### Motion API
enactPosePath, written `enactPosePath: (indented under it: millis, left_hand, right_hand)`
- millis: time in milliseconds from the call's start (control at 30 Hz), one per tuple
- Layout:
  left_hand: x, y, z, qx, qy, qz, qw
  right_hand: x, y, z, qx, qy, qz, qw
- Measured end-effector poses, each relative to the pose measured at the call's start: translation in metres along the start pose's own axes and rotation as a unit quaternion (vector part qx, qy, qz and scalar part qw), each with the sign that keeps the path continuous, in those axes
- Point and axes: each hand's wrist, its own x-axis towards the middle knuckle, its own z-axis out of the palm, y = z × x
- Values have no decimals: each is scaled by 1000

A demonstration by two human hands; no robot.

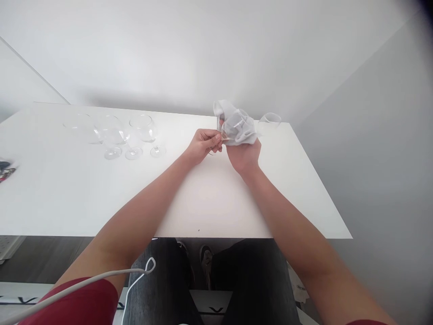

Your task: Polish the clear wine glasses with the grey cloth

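My left hand (pixel 205 143) is closed in a pinch on the stem of a wine glass near the middle of the table's far side. A thin edge of that glass's foot seems to show just below my fingers. My right hand (pixel 244 155) is wrapped round the bowl of the glass (pixel 235 124) through a crumpled white-grey cloth (pixel 244 134). The cloth hides most of the bowl and my right fingers. Close to the right of the cloth stands another clear glass (pixel 270 119), its lower part faint against the table.
Three clear stemmed glasses (pixel 144 128) stand in a row on the left of the white table (pixel 216 194). A dark object (pixel 6 171) lies at the far left edge. Behind is a white wall (pixel 152 54); a white cable (pixel 101 274) crosses near my left arm.
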Motion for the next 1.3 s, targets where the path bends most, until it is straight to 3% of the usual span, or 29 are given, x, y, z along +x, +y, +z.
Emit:
enactPosePath:
  millis: [233, 500, 767, 933, 1100, 1300]
  left_hand:
    - [5, -8, 0, -73, 40, -9, 996]
    - [11, -23, -2, -64, 130, -33, 989]
    - [13, -35, -8, -37, 168, 18, 985]
    - [11, -31, -11, -75, 153, 57, 984]
    - [8, -15, -9, -97, 134, 53, 985]
    - [8, -10, -7, -99, 155, 35, 982]
  right_hand:
    - [-8, 5, 12, -2, 14, 26, 1000]
    - [-5, 18, 7, -18, -49, 46, 998]
    - [-2, 14, 3, 11, -55, 86, 995]
    - [0, 20, 6, 76, -67, 124, 987]
    - [-1, 22, 4, 81, -35, 137, 987]
    - [-5, 17, 5, 70, -76, 185, 977]
